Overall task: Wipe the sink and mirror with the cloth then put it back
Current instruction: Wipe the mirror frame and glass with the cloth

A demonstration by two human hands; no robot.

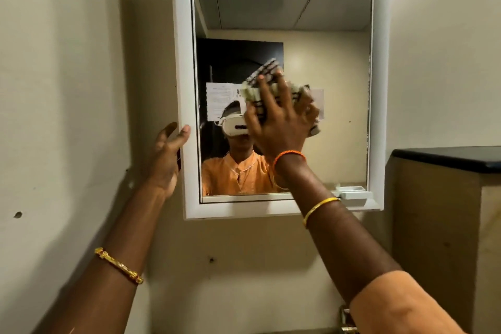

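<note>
A white-framed mirror hangs on the beige wall straight ahead. My right hand presses a bunched checked cloth flat against the middle of the glass, fingers spread over it. My left hand holds the mirror frame's left edge, thumb on the front and fingers behind the side. The sink is out of view.
A dark-topped counter juts out at the right, below the mirror's height. A small white soap tray sits on the frame's lower right ledge. A metal tap part shows at the bottom edge.
</note>
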